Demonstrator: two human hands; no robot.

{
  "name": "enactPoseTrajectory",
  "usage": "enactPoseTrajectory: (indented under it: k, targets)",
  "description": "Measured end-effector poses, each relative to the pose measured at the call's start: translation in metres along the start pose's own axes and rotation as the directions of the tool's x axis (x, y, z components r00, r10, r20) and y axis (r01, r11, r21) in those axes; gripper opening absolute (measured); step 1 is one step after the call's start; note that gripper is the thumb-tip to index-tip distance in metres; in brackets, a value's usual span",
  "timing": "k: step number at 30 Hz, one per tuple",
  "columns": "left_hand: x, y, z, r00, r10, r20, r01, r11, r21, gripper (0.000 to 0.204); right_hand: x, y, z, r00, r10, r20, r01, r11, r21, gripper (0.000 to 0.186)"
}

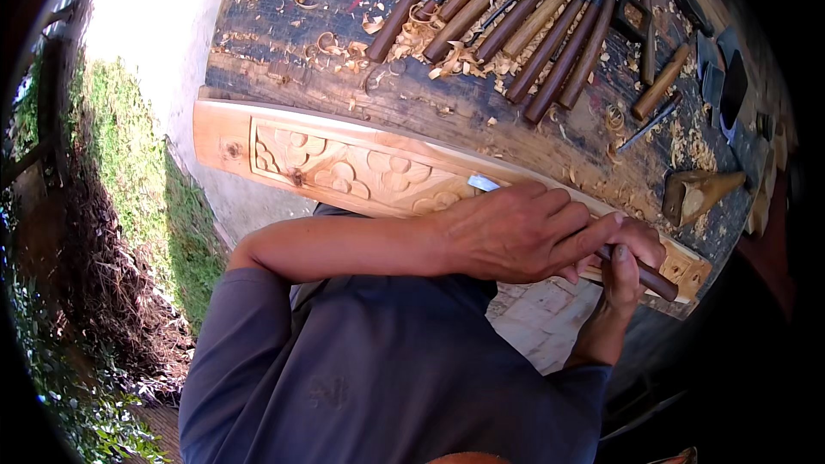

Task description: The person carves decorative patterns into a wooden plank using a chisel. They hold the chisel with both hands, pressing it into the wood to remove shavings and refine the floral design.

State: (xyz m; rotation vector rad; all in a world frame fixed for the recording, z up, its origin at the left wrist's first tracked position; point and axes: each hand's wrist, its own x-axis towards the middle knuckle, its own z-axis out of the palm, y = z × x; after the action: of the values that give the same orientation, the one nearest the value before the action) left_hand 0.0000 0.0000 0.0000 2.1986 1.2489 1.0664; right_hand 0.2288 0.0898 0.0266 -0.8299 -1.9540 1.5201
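Note:
A long pale wooden board [225, 133], carved with flower-like petals and a border line, lies along the bench's near edge. Both my hands are on one chisel [657, 282], which slants across the board's right half. Its flat metal blade shows past my left wrist, pointing left and resting at the carved surface. My left hand [516, 232] is closed over the tool's middle, palm down, hiding the shank and part of the carving. Around the brown wooden handle my right hand [632, 259] is wrapped, with the thumb on top.
On the worn workbench [275, 43] lie several wooden-handled chisels [464, 13] among curled shavings. A short-handled tool [662, 82], a horn-shaped wooden piece [700, 196] and dark flat pieces [730, 86] sit to the right. Grass [129, 146] borders the left side.

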Motion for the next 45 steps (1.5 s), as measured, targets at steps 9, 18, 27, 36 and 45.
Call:
enactPoseTrajectory:
  k: [9,18,27,36,45]
  targets:
    - [0.0,-0.004,0.0,0.998,0.058,-0.018,-0.058,0.998,0.013,0.063,-0.007,-0.001,-0.008,0.99,-0.14,0.006,0.138,0.98,0.143,0.048]
    - [0.0,-0.008,-0.002,0.999,0.024,-0.028,-0.024,1.0,-0.007,0.028,-0.004,-0.003,-0.002,0.998,-0.061,0.015,0.058,0.982,0.182,0.044]
    - [-0.002,-0.006,-0.008,0.995,-0.046,-0.085,0.038,0.994,-0.101,0.021,0.002,0.004,0.007,0.989,-0.138,0.057,0.129,0.981,0.143,0.041]
    - [0.002,-0.006,0.0,0.987,0.127,-0.096,-0.13,0.991,-0.025,0.054,-0.011,-0.023,-0.005,0.998,-0.037,-0.047,0.04,0.996,0.076,0.039]
    - [0.001,-0.006,-0.005,0.992,0.122,-0.043,-0.12,0.992,0.046,0.059,-0.009,-0.018,0.005,0.998,0.039,-0.048,-0.035,0.997,0.066,0.04]
